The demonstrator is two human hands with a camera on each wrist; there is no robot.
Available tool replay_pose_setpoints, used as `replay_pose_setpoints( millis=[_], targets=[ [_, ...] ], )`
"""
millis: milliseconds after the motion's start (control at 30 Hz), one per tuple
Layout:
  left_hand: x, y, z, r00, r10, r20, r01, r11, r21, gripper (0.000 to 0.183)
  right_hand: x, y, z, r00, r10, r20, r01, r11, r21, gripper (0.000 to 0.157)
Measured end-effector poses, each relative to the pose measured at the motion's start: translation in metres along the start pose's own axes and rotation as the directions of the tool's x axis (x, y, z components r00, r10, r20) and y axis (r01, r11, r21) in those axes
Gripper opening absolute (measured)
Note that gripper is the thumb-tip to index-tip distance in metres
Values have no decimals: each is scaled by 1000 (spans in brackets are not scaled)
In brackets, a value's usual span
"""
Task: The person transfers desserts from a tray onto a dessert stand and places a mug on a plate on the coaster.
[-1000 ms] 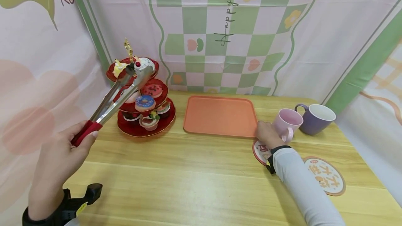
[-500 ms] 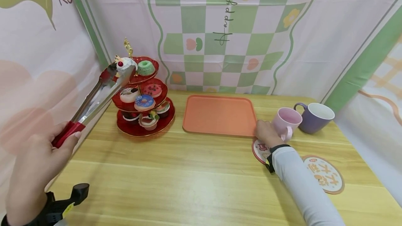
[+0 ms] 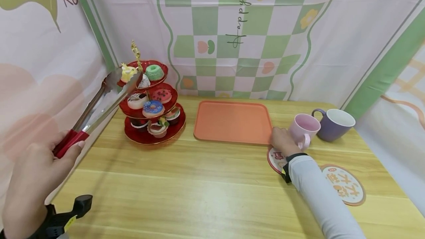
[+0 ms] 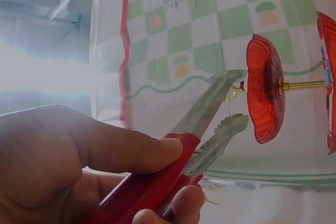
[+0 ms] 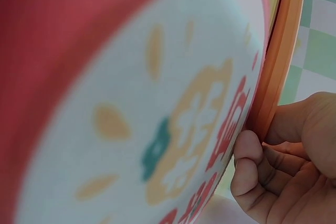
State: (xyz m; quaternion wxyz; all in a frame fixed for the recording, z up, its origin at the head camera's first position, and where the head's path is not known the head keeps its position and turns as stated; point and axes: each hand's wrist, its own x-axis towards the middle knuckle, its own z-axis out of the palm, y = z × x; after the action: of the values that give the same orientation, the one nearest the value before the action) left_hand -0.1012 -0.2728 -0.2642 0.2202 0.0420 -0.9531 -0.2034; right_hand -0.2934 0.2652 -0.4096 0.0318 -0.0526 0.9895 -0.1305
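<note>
My left hand (image 3: 36, 174) grips the red handles of metal tongs (image 3: 109, 107), its thumb pressed along one handle. The tongs' tips stand apart at the top tier of a red three-tier stand (image 3: 179, 124). Just beside the right tip, a white cake (image 3: 145, 81) shows on that tier, partly hidden by the metal. A yellow pastry (image 3: 128, 72) appears between the tips, and a green ring cake (image 3: 154, 72) sits further right. At the front right corner of an orange tray (image 3: 232, 123), my right hand (image 3: 282, 139) pinches the edge, fingers curled in the right wrist view.
Lower tiers carry donuts (image 3: 153, 108) and cupcakes (image 3: 157, 129). Close to my right hand stands a pink mug (image 3: 304, 126), with a purple mug (image 3: 335, 125) behind. One round coaster (image 3: 275, 158) lies partly under my right wrist, another coaster (image 3: 343, 185) further right. Curtains enclose the table.
The tongs moved left with the white cake between their tips. Now the cake sits lower and right of them, and the yellow pastry shows again. My right hand has stayed put.
</note>
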Motion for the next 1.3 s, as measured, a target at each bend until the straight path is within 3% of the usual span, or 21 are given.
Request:
replay_pose_setpoints(
  millis=[200,400,633,900,1067,1300],
  targets=[
    [-1,-3,2,999,-22,39,22,1000,-2,41,-2,0,-1,1000,-3,-13,3,1000,2,7],
    [-2,-6,3,999,-28,35,28,1000,1,42,-1,1,1,1000,-3,-16,3,1000,5,8],
    [-3,-6,4,1000,16,-12,-17,1000,-26,31,0,2,1,1000,-5,-7,5,1000,1,9],
    [-5,-2,6,999,-36,-14,35,998,-50,39,1,3,3,1000,-9,-13,9,1000,0,8],
    [-5,1,9,999,-19,-31,17,997,-73,39,1,3,2,1000,-1,-7,1,1000,1,9],
    [-3,5,15,991,69,-117,-79,993,-91,38,1,1,2,1000,1,-4,-1,1000,4,8]
  ],
)
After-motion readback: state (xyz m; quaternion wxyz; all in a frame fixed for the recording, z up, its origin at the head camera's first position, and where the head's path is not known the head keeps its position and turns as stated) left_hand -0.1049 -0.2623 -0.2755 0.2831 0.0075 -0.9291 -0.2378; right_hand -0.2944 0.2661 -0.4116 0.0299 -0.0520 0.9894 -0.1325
